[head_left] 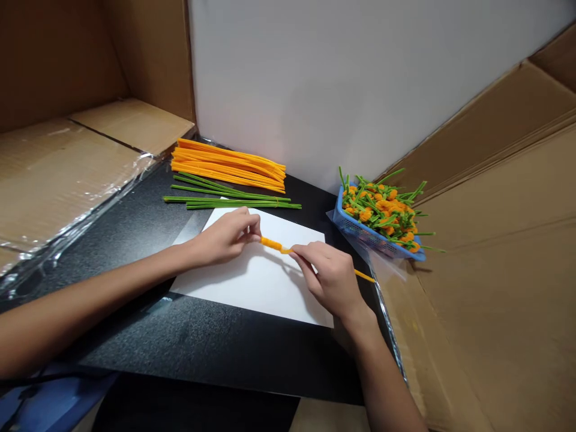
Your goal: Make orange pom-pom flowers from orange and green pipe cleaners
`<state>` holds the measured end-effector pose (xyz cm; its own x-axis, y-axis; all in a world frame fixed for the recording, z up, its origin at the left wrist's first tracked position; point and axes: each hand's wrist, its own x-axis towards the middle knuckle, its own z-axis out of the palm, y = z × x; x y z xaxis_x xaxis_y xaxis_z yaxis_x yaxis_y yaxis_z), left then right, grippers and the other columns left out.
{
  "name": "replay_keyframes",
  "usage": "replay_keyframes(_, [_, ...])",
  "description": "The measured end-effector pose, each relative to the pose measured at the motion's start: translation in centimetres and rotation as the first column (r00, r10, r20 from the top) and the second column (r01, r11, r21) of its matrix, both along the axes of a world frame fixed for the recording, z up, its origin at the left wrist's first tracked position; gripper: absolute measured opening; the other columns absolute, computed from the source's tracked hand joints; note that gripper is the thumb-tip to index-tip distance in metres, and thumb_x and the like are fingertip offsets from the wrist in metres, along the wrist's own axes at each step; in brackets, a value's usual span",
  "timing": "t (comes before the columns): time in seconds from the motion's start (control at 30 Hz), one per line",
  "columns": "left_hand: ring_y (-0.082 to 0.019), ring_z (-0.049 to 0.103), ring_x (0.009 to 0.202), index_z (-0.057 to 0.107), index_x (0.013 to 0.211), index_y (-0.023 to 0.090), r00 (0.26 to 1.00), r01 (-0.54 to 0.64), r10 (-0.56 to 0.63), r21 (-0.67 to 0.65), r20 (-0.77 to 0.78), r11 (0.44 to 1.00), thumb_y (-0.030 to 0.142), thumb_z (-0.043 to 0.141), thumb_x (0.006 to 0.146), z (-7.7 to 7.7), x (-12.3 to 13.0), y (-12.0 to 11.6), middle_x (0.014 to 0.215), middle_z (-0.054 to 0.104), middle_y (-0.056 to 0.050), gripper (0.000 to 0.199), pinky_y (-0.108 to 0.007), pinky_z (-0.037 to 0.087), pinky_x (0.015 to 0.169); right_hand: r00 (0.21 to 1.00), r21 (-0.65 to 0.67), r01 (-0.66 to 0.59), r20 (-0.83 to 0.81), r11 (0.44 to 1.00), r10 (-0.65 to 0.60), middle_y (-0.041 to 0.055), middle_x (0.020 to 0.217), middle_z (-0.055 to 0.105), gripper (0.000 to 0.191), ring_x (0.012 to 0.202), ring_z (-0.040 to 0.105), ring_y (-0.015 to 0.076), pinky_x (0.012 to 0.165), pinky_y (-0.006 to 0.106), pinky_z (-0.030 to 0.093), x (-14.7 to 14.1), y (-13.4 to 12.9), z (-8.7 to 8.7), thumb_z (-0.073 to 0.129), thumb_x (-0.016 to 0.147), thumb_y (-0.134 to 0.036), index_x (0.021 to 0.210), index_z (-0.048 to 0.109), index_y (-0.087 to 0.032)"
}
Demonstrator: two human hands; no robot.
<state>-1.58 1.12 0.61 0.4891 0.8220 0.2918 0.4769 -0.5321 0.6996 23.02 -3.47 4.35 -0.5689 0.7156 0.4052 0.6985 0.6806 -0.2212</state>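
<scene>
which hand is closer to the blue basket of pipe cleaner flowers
Right. The right hand is nearer, just to the front and left of the blue plastic basket; the left hand is farther left, past the right hand.

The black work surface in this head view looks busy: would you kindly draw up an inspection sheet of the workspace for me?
Surface: black sheet with a white paper sheet on it.
Job's things: a twisted orange chenille stem, its thin end running out past the right hand; a pile of orange chenille stems; bundled green chenille stems; a blue plastic basket of green stems with orange tufts.
Clutter: crinkled clear plastic along the cardboard.
Grips: left hand and right hand both pinch the twisted stem.
Cables: a thin dark line, possibly a cord, at lower left.
Surroundings: cardboard panels and a white board.
</scene>
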Motion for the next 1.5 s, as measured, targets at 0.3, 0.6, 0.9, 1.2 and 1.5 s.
replay_keyframes(0.3, [-0.014, 0.056, 0.072, 0.058, 0.081, 0.016, 0.893, 0.437, -0.359, -0.329, 0.271, 0.837, 0.027, 0.058, 0.090, 0.7, 0.0, -0.5, 0.078, 0.063, -0.002, 0.015, -0.025, 0.041, 0.067, 0.960, -0.721, -0.131, -0.264, 0.680, -0.094, 0.0015, 0.064, 0.065, 0.027, 0.059, 0.054, 0.0130, 0.056, 0.024, 0.040, 1.7, 2.0, 0.5, 0.060, 0.092, -0.037, 0.082, 0.075, -0.016])
replay_keyframes(0.6, [-0.012, 0.056, 0.069, 0.060, 0.077, 0.015, 0.793, 0.468, -0.104, -0.489, 0.600, 0.736, 0.031, 0.072, 0.082, -0.6, 1.2, -0.7, 0.072, 0.065, -0.001, 0.021, -0.024, 0.041, 0.068, 0.882, -0.706, -0.159, -0.416, 0.690, -0.222, -0.0004, 0.060, 0.056, 0.031, 0.056, 0.048, 0.0119, 0.054, 0.024, 0.036, 0.6, 1.8, -0.9, 0.060, 0.089, -0.042, 0.079, 0.072, -0.015])
replay_keyframes(0.9, [-0.012, 0.052, 0.064, 0.055, 0.072, 0.016, 0.748, 0.241, 0.237, -0.586, 0.620, 0.773, 0.036, 0.068, 0.079, -1.0, 2.4, -1.7, 0.068, 0.061, 0.000, 0.025, -0.025, 0.037, 0.063, 0.980, -0.132, 0.151, -0.109, 0.980, -0.166, 0.0043, 0.078, 0.069, 0.023, 0.066, 0.058, 0.0145, 0.064, 0.026, 0.039, -0.6, 0.4, -1.9, 0.050, 0.098, -0.026, 0.089, 0.069, -0.016])
replay_keyframes(1.2, [-0.017, 0.051, 0.075, 0.057, 0.078, 0.017, 0.985, -0.170, 0.165, 0.246, 0.043, 0.954, 0.006, 0.051, 0.083, -0.3, 0.3, -0.5, 0.076, 0.052, -0.003, 0.013, -0.026, 0.037, 0.064, 0.982, 0.339, 0.068, 0.145, 0.938, -0.124, 0.0035, 0.064, 0.063, 0.021, 0.060, 0.051, 0.0156, 0.060, 0.030, 0.033, -1.0, -0.3, -1.1, 0.054, 0.097, -0.021, 0.091, 0.073, -0.014])
replay_keyframes(1.5, [-0.014, 0.054, 0.072, 0.059, 0.081, 0.017, 0.974, 0.219, -0.223, 0.085, 0.048, 0.972, 0.017, 0.053, 0.091, 0.9, -0.7, 0.3, 0.080, 0.059, -0.002, 0.011, -0.025, 0.041, 0.065, 0.911, -0.539, -0.023, -0.358, 0.842, -0.204, 0.0020, 0.069, 0.067, 0.017, 0.062, 0.055, 0.0137, 0.058, 0.025, 0.040, 0.7, 2.3, -0.6, 0.066, 0.087, -0.030, 0.078, 0.074, -0.018])
